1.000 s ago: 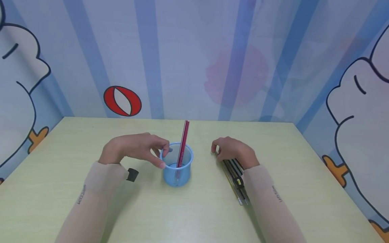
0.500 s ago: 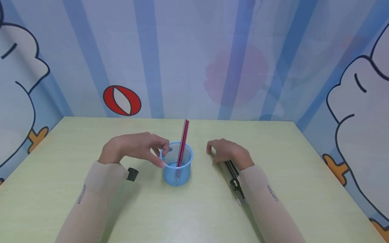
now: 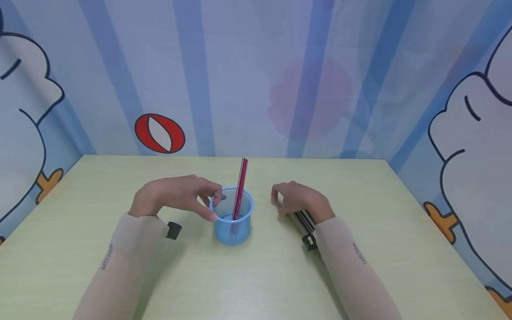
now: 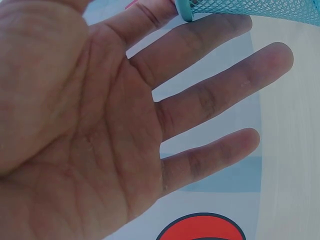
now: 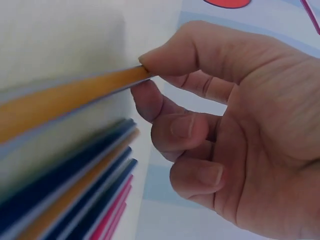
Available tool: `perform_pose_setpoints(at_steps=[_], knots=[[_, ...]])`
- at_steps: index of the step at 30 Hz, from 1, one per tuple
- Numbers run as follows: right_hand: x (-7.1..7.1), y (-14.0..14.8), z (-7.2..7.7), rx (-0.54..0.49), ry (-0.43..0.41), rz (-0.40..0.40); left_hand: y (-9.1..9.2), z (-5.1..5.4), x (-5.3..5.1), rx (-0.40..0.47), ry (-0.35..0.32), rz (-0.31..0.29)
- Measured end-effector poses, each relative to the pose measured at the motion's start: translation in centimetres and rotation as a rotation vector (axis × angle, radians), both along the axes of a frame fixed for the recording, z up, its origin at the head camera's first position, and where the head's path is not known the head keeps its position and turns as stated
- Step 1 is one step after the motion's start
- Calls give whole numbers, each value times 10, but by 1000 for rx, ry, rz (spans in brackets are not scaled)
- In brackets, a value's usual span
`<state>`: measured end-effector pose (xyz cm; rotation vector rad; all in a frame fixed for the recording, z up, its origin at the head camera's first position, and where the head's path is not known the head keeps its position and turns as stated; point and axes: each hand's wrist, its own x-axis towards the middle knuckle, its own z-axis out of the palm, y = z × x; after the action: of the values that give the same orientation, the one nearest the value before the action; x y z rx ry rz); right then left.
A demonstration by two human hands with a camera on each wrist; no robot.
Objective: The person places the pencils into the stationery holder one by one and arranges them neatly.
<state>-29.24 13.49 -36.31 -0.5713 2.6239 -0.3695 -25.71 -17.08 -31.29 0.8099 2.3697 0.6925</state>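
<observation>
A light blue mesh pen holder (image 3: 233, 232) stands upright on the table, with red pencils (image 3: 240, 189) leaning inside it. My left hand (image 3: 182, 193) pinches its rim between thumb and index finger; in the left wrist view the other fingers stretch out straight below the mesh rim. To the right of the holder, my right hand (image 3: 298, 198) pinches the end of an orange pencil (image 5: 75, 95) between thumb and index finger, its other fingers curled. Just beside that lie several more pencils (image 5: 70, 190), dark blue, orange and pink; the right forearm partly hides them in the head view.
The pale yellow table (image 3: 256, 284) ends at the back against a blue striped backdrop (image 3: 248, 80) with printed shapes. Black wrist mounts show under the left sleeve (image 3: 128, 249) and the right sleeve (image 3: 352, 258).
My right hand has shifted slightly left, toward the holder, and then stays nearly still. The pencil ends that showed beside the right forearm are now hidden. The left hand keeps its place on the rim.
</observation>
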Motion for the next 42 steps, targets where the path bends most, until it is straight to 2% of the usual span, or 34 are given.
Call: perform_pose_setpoints(at_steps=[4, 12, 24, 36, 42], knots=[[-2, 5, 7, -72, -6, 13, 0, 1, 0, -1, -3, 1], [0, 14, 19, -178, 38, 1, 1, 0, 0, 0, -3, 2], [-4, 25, 30, -349, 82, -24, 0, -1, -1, 4, -10, -4], [1, 32, 44, -549, 139, -63, 0, 0, 1, 1, -12, 5], [5, 31, 51, -662, 165, -53, -1, 0, 0, 5, -7, 1]])
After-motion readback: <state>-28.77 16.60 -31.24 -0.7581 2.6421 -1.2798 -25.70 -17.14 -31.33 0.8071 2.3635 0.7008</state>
